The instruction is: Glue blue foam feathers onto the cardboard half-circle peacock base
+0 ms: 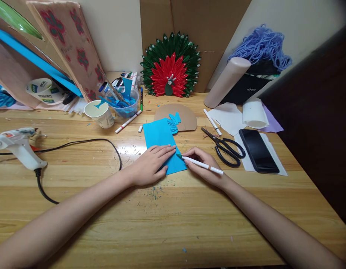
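My left hand (150, 164) lies flat on a sheet of blue paper (158, 134), fingers stretched out over its lower part. In my right hand (203, 164) is a white marker (203, 164) with a dark green tip, which rests at the sheet's right edge. Just beyond the sheet, cut blue paper pieces (174, 121) lie on a rounded brown cardboard piece (186, 119). A small white marker cap (140, 129) sits left of the sheet. Black-handled scissors (226, 147) lie with blades apart to the right of my right hand.
At left are a hot glue gun (24, 145) with a black cord, a paper cup (100, 114) and a plastic tub (125, 106) of blue scraps. A green and red peacock craft (171, 67) stands at the back. A phone (259, 151) lies at right.
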`<state>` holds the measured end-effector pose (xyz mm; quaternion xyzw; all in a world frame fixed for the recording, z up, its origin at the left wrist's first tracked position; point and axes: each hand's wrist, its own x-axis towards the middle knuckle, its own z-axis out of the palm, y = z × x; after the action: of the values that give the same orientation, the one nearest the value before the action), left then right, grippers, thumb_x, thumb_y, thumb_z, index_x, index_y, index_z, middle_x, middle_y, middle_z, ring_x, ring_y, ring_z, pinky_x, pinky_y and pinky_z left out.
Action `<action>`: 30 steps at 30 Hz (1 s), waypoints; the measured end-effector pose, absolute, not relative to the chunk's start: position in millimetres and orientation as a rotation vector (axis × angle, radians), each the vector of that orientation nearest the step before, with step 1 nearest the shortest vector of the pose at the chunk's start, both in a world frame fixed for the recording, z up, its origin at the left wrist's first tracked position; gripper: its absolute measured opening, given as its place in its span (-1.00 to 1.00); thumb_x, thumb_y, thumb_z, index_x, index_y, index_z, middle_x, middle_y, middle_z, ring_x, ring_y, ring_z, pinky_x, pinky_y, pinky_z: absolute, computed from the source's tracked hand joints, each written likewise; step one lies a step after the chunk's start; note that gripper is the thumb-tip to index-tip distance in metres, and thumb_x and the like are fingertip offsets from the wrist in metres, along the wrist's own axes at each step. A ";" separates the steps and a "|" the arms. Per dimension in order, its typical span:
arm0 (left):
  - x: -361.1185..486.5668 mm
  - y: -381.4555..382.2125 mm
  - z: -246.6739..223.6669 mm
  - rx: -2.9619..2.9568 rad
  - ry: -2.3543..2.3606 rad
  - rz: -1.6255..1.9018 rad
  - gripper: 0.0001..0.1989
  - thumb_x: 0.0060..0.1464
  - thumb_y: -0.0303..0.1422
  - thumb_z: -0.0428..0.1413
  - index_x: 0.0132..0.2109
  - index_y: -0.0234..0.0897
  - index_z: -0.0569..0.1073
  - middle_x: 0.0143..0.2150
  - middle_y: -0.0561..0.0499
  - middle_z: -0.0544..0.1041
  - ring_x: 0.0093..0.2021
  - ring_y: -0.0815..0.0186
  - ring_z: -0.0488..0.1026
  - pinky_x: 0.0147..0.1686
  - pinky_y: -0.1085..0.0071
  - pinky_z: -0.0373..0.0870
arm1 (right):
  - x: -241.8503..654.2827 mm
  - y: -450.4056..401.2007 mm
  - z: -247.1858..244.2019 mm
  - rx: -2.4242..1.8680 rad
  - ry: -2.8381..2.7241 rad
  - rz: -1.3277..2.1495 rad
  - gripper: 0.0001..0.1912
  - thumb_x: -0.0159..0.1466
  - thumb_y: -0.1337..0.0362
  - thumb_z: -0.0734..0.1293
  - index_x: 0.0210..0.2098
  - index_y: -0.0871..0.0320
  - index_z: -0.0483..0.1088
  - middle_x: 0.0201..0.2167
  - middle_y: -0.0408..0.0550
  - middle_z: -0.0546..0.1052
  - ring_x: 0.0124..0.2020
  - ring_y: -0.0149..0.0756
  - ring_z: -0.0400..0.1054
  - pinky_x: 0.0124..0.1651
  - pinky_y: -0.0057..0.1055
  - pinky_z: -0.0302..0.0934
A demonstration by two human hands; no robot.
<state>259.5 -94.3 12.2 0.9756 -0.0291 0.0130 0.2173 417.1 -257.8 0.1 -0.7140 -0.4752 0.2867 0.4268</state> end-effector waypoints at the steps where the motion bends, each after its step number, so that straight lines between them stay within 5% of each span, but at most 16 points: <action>1: 259.5 -94.2 12.2 2.701 -0.083 0.039 -0.47 0.15 -0.33 -0.15 0.27 -0.26 0.02 0.27 -0.10 0.13 0.25 0.20 0.05 0.17 0.18 0.01 | 416.7 -257.7 0.3 -1.785 -1.202 0.712 -0.82 0.20 0.23 0.25 -0.22 0.12 0.37 -0.28 -0.04 0.46 -0.28 -0.27 0.34 -0.24 -0.35 0.20; 18: 259.8 -94.3 13.6 2.700 -0.079 0.024 -0.48 0.16 -0.33 -0.15 0.26 -0.27 0.02 0.28 -0.10 0.12 0.25 0.20 0.04 0.18 0.19 -0.02 | 419.2 -258.0 -1.7 -1.802 -1.247 0.653 -0.97 0.14 0.32 0.24 -0.41 0.14 0.26 -0.45 -0.13 0.37 -0.43 -0.36 0.22 -0.38 -0.43 0.10; 30: 260.1 -94.2 13.6 2.703 -0.085 0.020 -0.47 0.16 -0.32 -0.15 0.27 -0.27 0.02 0.28 -0.12 0.11 0.25 0.19 0.04 0.17 0.17 -0.01 | 422.7 -261.7 -3.3 -1.769 -1.246 0.721 -0.88 0.06 0.40 0.21 -0.56 0.12 0.15 -0.59 -0.20 0.27 -0.53 -0.40 0.13 -0.47 -0.45 0.00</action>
<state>260.1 -94.2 13.6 0.9757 -0.0307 0.0073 0.2169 422.7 -261.7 -3.3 -0.7050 -0.4964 0.2871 0.4172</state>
